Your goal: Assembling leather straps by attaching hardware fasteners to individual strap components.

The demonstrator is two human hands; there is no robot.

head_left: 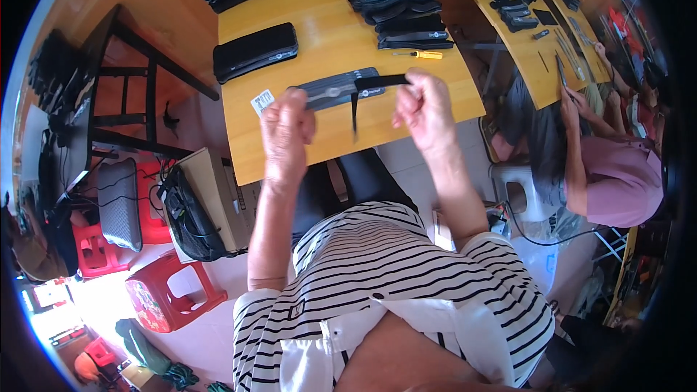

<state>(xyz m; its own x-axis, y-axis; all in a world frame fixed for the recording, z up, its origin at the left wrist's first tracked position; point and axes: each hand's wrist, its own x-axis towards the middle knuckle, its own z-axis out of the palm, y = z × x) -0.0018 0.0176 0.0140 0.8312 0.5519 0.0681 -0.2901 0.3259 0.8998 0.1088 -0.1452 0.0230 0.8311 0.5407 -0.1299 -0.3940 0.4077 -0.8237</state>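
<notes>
Hands working above pale wooden table [290, 152]. Surroundings: black zipped case [254, 51] lying upper left, yellow-handled screwdriver [420, 54] beyond, stacked black pouches [396, 0] at far edge, white tag [263, 101] beside left hand [285, 134]. Left fingers are pinching grey flat tool strip [337, 88]; right hand [423, 105] is pinching black strap [377, 83], its tail hanging between both hands.

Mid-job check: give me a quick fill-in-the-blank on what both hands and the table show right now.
1. The left hand and right hand hold a flat grey case with a ____ strap.
2. The screwdriver on the wooden table has a ____ handle.
3. The person wears a ____ shirt.

Missing words: black; yellow; striped
</notes>
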